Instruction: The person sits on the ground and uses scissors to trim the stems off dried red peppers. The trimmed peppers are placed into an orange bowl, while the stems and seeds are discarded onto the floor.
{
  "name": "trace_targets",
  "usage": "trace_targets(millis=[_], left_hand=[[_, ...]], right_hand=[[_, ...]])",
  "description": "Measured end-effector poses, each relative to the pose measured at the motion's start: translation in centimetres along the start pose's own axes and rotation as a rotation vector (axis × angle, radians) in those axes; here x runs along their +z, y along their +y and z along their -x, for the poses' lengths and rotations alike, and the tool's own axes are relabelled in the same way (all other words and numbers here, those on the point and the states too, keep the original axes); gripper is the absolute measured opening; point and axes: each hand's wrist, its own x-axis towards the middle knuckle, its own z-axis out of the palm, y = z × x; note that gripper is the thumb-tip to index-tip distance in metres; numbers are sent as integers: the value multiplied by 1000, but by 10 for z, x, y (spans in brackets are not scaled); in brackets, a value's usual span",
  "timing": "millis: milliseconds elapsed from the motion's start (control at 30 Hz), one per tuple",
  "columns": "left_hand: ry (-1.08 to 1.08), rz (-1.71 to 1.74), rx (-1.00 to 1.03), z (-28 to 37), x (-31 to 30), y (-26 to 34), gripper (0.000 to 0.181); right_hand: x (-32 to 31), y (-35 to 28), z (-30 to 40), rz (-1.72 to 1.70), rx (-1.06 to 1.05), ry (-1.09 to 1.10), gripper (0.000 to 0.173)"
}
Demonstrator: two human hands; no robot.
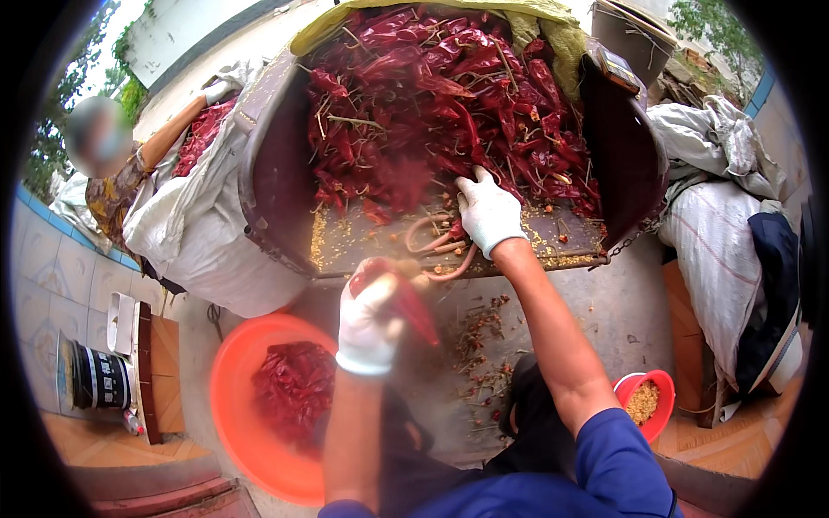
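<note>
My left hand point(369, 317), in a white work glove, is raised and grips dried red chili peppers point(416, 314), one pointing down to the right. My gloved right hand point(490, 207) reaches to the front edge of a heap of dried red chilies point(427, 97). Its fingertips touch the peppers, and the palm side is hidden. Just left of that hand lie scissors with pinkish loop handles point(414, 234), partly covered. The heap rests in a dark metal cart bed point(278, 149), with yellow seeds point(320, 239) scattered along its front lip.
An orange basin point(230, 401) holding chilies stands lower left. A red bowl of yellow seeds point(642, 401) is lower right. Beyond a white woven sack point(194, 239), another person point(116, 194) reaches toward chilies. Filled sacks point(706, 259) stand at right. Stems and scraps point(482, 349) litter the floor.
</note>
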Motion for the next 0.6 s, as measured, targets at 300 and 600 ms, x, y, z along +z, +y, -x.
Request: trace_targets(millis=[300, 600], left_hand=[[182, -326, 114, -3, 18, -1, 24], [173, -614, 245, -8, 20, 0, 32]], right_hand=[[-11, 9, 7, -315, -29, 174, 17], [-80, -45, 80, -1097, 19, -650, 18]])
